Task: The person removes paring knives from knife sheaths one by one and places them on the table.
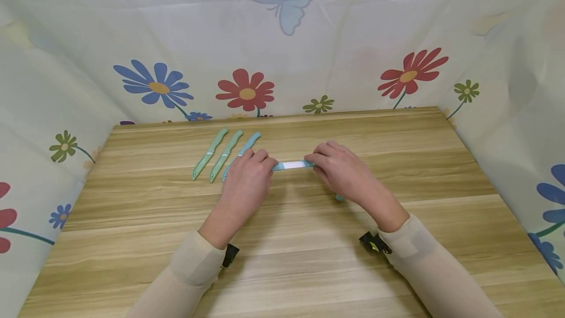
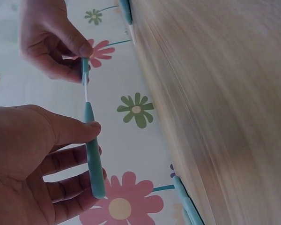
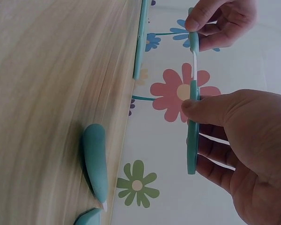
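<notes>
A small knife with a blue-green handle is held level above the table in both hands. My left hand pinches its handle between thumb and fingers. At the other end my right hand pinches the blue-green blade cover. A stretch of white blade shows between handle and cover. Below my right hand another knife lies on the table, mostly hidden by that hand in the head view.
Two green knives and a blue one lie side by side in their covers at the back left, the blue one partly behind my left hand. The wooden table meets a flower-printed cloth at its back and sides.
</notes>
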`<act>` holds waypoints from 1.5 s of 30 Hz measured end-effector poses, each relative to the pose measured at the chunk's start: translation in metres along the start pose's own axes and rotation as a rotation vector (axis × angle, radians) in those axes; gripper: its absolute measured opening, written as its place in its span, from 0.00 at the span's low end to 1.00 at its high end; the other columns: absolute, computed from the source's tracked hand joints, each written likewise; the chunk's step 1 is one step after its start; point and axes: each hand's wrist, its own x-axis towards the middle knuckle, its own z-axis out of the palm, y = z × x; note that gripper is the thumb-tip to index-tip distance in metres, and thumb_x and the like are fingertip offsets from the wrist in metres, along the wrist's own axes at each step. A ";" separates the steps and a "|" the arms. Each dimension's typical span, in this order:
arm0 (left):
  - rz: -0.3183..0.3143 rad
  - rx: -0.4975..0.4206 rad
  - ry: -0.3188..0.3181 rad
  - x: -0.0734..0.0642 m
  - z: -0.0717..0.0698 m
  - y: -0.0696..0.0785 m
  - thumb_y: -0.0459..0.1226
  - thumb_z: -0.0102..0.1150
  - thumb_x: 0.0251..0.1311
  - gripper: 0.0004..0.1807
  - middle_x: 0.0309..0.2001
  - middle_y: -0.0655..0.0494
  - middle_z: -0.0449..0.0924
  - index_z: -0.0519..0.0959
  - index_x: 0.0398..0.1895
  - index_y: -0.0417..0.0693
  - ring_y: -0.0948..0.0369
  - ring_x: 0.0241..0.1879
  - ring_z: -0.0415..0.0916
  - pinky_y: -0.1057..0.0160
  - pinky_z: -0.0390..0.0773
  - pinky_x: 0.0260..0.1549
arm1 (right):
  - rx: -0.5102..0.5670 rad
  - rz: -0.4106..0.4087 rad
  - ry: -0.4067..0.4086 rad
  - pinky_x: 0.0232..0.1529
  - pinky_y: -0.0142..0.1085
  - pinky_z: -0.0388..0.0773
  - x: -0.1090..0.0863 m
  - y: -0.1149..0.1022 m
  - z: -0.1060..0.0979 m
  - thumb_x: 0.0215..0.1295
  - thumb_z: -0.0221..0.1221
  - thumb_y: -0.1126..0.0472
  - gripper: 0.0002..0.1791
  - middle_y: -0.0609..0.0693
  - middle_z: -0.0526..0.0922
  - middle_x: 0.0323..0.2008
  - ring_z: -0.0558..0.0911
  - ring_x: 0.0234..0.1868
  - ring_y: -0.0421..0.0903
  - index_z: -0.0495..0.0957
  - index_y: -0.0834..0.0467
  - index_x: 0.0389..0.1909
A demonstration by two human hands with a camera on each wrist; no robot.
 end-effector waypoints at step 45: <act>-0.061 -0.001 -0.036 0.002 -0.006 -0.004 0.32 0.76 0.63 0.08 0.40 0.52 0.85 0.91 0.45 0.45 0.52 0.39 0.80 0.56 0.82 0.33 | -0.001 0.059 0.014 0.48 0.43 0.83 -0.002 0.009 -0.007 0.66 0.73 0.67 0.13 0.54 0.86 0.45 0.82 0.45 0.53 0.88 0.62 0.50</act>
